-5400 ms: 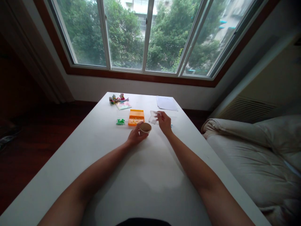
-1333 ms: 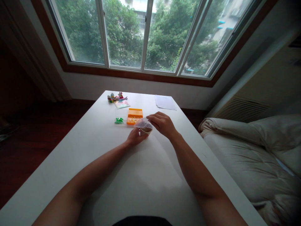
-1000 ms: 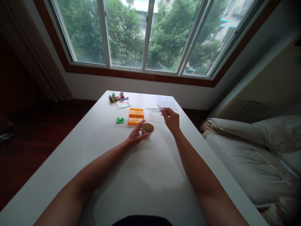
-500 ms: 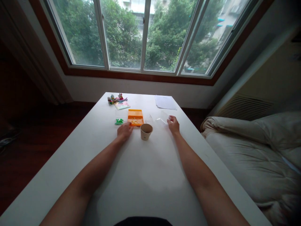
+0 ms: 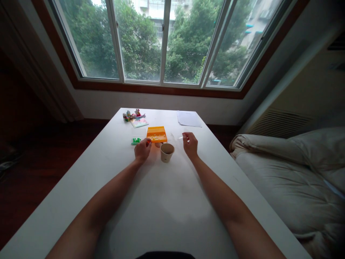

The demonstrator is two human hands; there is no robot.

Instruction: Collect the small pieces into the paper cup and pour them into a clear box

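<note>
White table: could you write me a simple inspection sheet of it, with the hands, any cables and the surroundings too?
Surface: white table, with soft reflections.
Things near the hands: orange box with yellow bits; upright cup; green bits; clear plastic, hard to make out.
Clutter: figurines, card and papers toward the far end.
Hands: left hand grips the orange box's near-left corner; right hand is at the clear plastic, grip unclear.
Cables: nothing seen on the table.
Surroundings: window ahead, curtain at left, cream seat at right.
</note>
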